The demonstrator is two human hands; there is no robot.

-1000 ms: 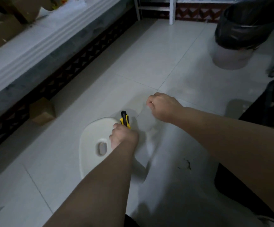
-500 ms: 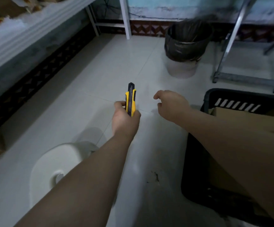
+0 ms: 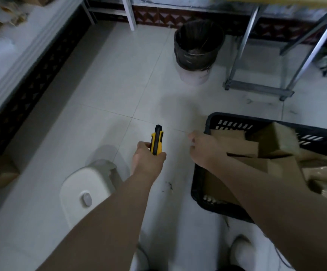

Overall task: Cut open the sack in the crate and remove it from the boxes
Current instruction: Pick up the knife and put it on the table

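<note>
Progress looks close to zero so far: left hand is wrapped around a yellow-and-black plastic box cutter, right hand sits loosely curled and empty at the black slotted crate. Brown cardboard boxes fill it; can't make out the sack itself, so cutting and pulling both remain. Bin stands farther back.

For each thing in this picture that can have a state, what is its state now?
utility knife: held upright in left hand, blade not visible
right hand: loosely closed at crate corner, contents unclear
black crate: holds cardboard boxes
bin: lined, open
white stool: upright
</note>
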